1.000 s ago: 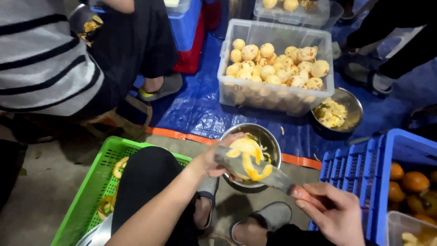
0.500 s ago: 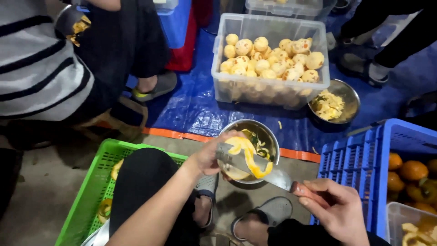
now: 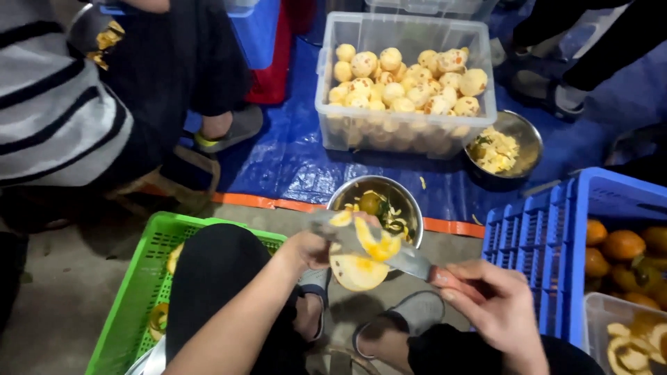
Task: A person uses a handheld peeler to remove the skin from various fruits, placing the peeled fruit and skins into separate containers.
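While left hand [image 3: 313, 250] grips peeled fruit [image 3: 358, 267], right hand [image 3: 497, 305] clamped on knife [image 3: 389, 253]; clear tub [image 3: 406, 132] behind, blue crate [image 3: 531, 250] right.

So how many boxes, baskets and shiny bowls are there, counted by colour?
Clear plastic tub of peeled fruit: 1
Blue crate with orange fruit: 1
Green basket: 1
Shiny metal bowls: 2, one under the hands, one by the tub
Total: 5
More boxes poke in at the edges, too cut off to count.

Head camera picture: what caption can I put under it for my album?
Left hand holds a half-peeled fruit while the right hand works a knife over a steel bowl.
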